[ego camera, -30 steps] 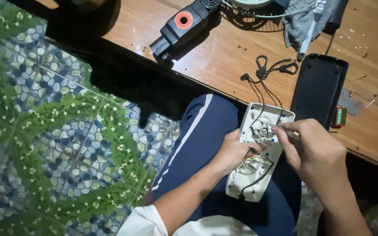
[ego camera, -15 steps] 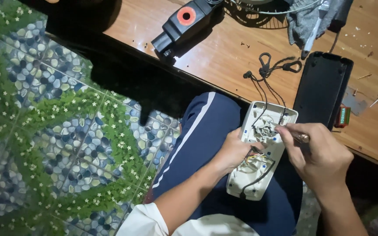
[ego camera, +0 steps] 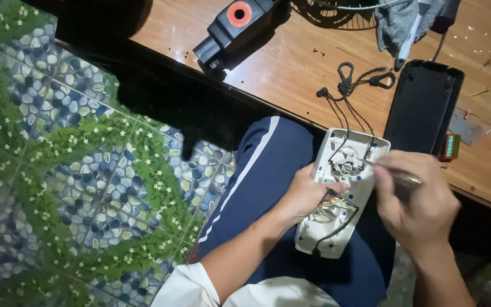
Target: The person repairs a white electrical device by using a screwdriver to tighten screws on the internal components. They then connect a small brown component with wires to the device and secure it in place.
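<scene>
An opened white plastic housing (ego camera: 329, 227) with wires and small parts inside rests on my lap over dark blue trousers. My left hand (ego camera: 302, 196) grips its left side, thumb over the inner wires. My right hand (ego camera: 419, 202) holds a thin metal tool (ego camera: 396, 176) whose tip points into the upper part of the housing. Black cords (ego camera: 350, 96) run from the housing's top end up onto the wooden table.
On the wooden table (ego camera: 291, 68) lie a black rectangular cover (ego camera: 424, 108), a black device with an orange round button (ego camera: 234, 28), a grey cloth (ego camera: 399, 20), a small battery (ego camera: 453, 146) and scattered screws. Patterned floor tiles (ego camera: 75, 170) spread to the left.
The view has shifted slightly. My right hand has moved a little right and down while the tool stays in the housing. My left hand keeps its grip.
</scene>
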